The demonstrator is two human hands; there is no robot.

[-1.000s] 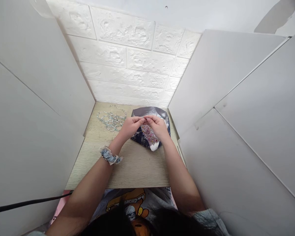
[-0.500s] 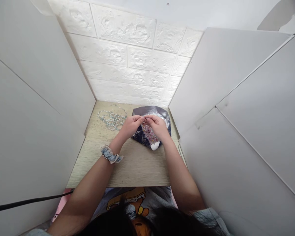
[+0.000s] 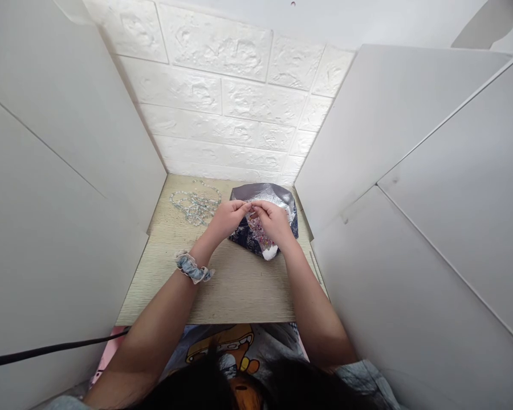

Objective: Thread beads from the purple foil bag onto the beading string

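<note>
My left hand [image 3: 231,215] and my right hand [image 3: 272,218] meet at the fingertips, both pinched closed. Whatever lies between the fingers is too small to make out. Just below them is a dark blue patterned pouch [image 3: 244,238] with a silvery lining, its mouth spread open. Many small pink and multicoloured beads [image 3: 260,232] lie in it, partly covered by my right hand. To the left of my left hand, a tangled string of pale green and white beads [image 3: 192,206] rests on the table. A light blue scrunchie [image 3: 193,269] circles my left wrist.
The pale wood-grain table [image 3: 243,290] is hemmed in by a white panel [image 3: 68,142] on the left and another white panel [image 3: 393,154] on the right. Behind it rises a white brick-patterned wall [image 3: 239,102]. A black cable [image 3: 55,345] runs in at lower left.
My fingertips have shifted very slightly against each other. The pouch and the bead string stay in place.
</note>
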